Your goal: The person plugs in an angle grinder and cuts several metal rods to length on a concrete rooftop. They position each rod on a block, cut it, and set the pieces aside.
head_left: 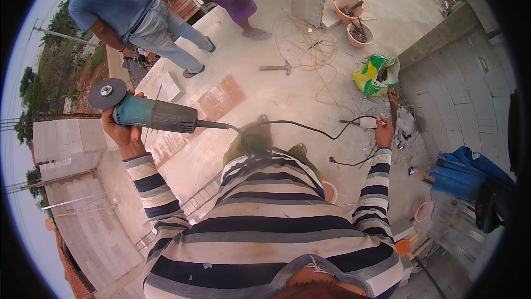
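My left hand (123,132) is wrapped round a teal and black angle grinder (160,115), held out at the left. A dark cutting disc (107,94) sits at the grinder's far left end. From its back end a black power cord (301,126) runs across in front of me to the right. My right hand (384,133) has its fingers closed on that cord, off to the right. Beyond the right hand the cord hangs down to its plug (332,159), which dangles loose.
A hammer (279,68) and a tangled pale cable (318,44) lie on the concrete floor. Two tubs (348,4) and a green-yellow sack (369,75) stand at far right. Two people stand at far left, one in a blue shirt (113,0). Block walls (459,94) flank the space.
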`<state>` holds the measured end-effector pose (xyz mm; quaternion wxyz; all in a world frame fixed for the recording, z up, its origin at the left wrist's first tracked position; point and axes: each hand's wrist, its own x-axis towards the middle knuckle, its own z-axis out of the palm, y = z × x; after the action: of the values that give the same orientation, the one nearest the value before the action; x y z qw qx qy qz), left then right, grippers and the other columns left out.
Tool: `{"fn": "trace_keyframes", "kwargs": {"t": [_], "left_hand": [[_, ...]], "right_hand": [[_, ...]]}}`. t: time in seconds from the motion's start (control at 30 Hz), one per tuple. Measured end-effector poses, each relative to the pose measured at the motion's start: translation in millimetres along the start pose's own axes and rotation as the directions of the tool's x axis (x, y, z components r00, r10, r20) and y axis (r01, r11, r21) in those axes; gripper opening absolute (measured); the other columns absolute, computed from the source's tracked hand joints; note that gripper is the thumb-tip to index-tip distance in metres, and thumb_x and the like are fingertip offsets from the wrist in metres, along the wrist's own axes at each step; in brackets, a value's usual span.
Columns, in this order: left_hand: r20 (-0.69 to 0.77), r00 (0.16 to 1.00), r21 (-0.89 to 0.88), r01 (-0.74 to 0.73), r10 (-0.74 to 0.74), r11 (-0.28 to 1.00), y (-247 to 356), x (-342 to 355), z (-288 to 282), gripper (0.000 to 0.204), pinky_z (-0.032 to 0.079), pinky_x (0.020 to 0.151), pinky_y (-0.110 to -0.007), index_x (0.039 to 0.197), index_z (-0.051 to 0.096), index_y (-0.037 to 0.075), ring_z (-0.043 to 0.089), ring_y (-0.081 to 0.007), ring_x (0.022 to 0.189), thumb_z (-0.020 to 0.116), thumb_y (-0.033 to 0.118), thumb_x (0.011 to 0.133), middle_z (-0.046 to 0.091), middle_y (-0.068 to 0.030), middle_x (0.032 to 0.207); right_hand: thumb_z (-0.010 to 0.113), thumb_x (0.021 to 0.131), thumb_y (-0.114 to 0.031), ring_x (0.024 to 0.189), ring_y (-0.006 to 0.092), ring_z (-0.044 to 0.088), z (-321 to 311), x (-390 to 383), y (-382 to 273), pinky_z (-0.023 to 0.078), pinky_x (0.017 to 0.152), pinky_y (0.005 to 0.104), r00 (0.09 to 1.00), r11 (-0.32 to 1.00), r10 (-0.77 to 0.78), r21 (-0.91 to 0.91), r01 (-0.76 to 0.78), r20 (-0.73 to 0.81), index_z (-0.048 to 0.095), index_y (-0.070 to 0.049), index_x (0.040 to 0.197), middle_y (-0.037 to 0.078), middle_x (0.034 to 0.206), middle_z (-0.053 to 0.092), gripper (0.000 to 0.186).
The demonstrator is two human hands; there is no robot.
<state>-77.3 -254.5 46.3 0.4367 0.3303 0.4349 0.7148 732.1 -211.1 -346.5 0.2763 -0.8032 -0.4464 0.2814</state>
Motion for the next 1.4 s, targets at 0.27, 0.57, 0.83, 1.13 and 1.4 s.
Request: {"fn": "trace_keyframes", "kwargs": {"t": [0.27, 0.57, 0.83, 1.13, 1.4], "left_hand": [[0.112, 0.964, -0.070, 0.248, -0.240, 0.966, -118.5, 64.1, 67.8, 0.051, 0.062, 0.100, -0.057, 0.136, 0.063, -0.007, 0.076, -0.0458, 0.110, 0.056, 0.026, 0.098, 0.075, -0.0262, 0.119], [0.196, 0.916, -0.502, 0.400, -0.350, 0.767, -260.0, 111.1, 119.7, 0.067, 0.055, 0.113, -0.058, 0.152, 0.047, 0.003, 0.065, -0.0390, 0.136, 0.081, 0.022, 0.098, 0.068, -0.0158, 0.136], [-0.367, 0.715, -0.728, 0.178, -0.595, 0.663, -300.2, 114.2, 33.4, 0.035, 0.059, 0.107, -0.052, 0.120, 0.062, -0.004, 0.071, -0.0320, 0.109, 0.076, 0.015, 0.095, 0.068, -0.0163, 0.112], [-0.847, 0.532, -0.280, -0.418, -0.016, 0.864, -137.5, 89.7, -119.2, 0.038, 0.060, 0.104, -0.048, 0.115, 0.062, -0.006, 0.071, -0.0307, 0.103, 0.074, 0.024, 0.095, 0.069, -0.0169, 0.107], [-0.683, 0.621, 0.012, -0.518, 0.386, 0.855, 27.8, -48.8, -122.2, 0.052, 0.052, 0.112, -0.051, 0.124, 0.057, -0.010, 0.062, -0.0368, 0.115, 0.076, 0.024, 0.090, 0.062, -0.0220, 0.117]], "right_hand": [[0.081, 0.096, -0.054, 0.132, 0.0364, 0.061, 115.3, -135.1, -361.3, 0.051, 0.110, 0.0473, 0.501, 0.770, -0.637, 0.520, 0.370, 0.586, 0.041, -0.010, 0.168, 0.023, 0.155, 0.057, 0.093], [0.094, 0.085, -0.018, 0.089, 0.0147, 0.068, 202.4, -103.4, -478.7, 0.056, 0.082, 0.0330, 0.588, 0.887, -0.448, 0.417, 0.198, 0.673, 0.061, -0.001, 0.118, 0.009, 0.099, 0.073, 0.049], [0.080, 0.092, -0.015, 0.057, 0.0282, 0.065, 229.7, -55.4, -467.1, 0.046, 0.056, 0.0405, 0.361, 0.844, -0.136, -0.083, 0.529, 0.923, 0.073, -0.005, 0.111, 0.011, 0.067, 0.069, 0.022], [0.072, 0.096, -0.018, 0.099, 0.0353, 0.075, 207.0, 104.8, -322.2, 0.048, 0.097, 0.0607, 0.584, 0.480, -0.236, -0.429, 0.765, 0.777, 0.075, -0.023, 0.112, 0.009, 0.103, 0.081, 0.017], [0.066, 0.106, -0.040, 0.095, 0.0430, 0.075, 254.4, 276.4, -216.4, 0.058, 0.083, 0.0513, 0.643, 0.769, -0.096, -0.353, 0.532, 0.760, 0.076, -0.011, 0.107, 0.020, 0.098, 0.078, 0.030]]}}
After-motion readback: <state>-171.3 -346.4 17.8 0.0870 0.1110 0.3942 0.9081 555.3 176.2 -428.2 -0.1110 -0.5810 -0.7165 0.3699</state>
